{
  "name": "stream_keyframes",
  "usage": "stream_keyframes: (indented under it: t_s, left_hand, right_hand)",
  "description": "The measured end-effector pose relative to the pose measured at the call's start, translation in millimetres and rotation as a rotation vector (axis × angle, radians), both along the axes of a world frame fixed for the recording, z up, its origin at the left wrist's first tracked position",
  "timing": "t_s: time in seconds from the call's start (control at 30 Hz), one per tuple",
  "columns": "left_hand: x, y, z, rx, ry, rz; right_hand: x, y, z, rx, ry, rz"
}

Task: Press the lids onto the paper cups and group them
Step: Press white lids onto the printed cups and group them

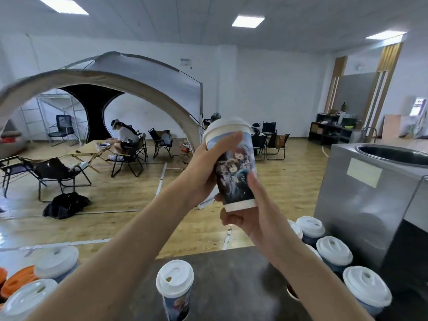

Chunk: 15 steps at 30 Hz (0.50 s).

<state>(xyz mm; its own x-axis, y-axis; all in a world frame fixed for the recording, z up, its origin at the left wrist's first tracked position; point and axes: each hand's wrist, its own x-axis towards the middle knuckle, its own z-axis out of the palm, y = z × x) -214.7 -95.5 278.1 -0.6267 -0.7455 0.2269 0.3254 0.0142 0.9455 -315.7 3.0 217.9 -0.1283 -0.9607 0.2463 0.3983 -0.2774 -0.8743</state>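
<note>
The left hand [206,167] is wrapping its grip round the printed paper cup [238,174] just below the white lid [228,126]. The right hand [252,218] is grasping the cup's base from beneath.

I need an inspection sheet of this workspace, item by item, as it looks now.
Surface: dark countertop.
Job's things: printed paper cup with white lid, held in the air; other white-lidded cups grouped at right, one at centre, two at left.
Clutter: orange round pieces, far left.
Grippers: left hand grips the held cup's upper part; right hand holds its base.
Cables: nothing seen.
Surroundings: steel cabinet at right; beige tent, folding chairs, seated person behind.
</note>
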Motion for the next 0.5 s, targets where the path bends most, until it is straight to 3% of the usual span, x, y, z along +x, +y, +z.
stream_keyframes:
  t_s: [0.13, 0.27, 0.4, 0.5]
  left_hand:
    - [3.5, 3.5, 0.9, 0.077, 0.026, -0.053]
    - [1.7, 0.5, 0.8, -0.04, 0.028, 0.076]
    - [7.5, 1.1, 3.7, -0.047, 0.051, -0.029]
    - [8.1, 1.1, 2.6, -0.053, 0.071, 0.064]
  right_hand:
    - [-1.8, 3.1, 5.2, 0.02, -0.066, 0.186]
    - [0.9, 0.2, -1.1, -0.026, 0.138, -0.101]
    - [1.4, 5.3, 2.4, 0.003, -0.04, 0.166]
    - [4.3, 5.3, -2.5, 0.0, -0.012, 0.158]
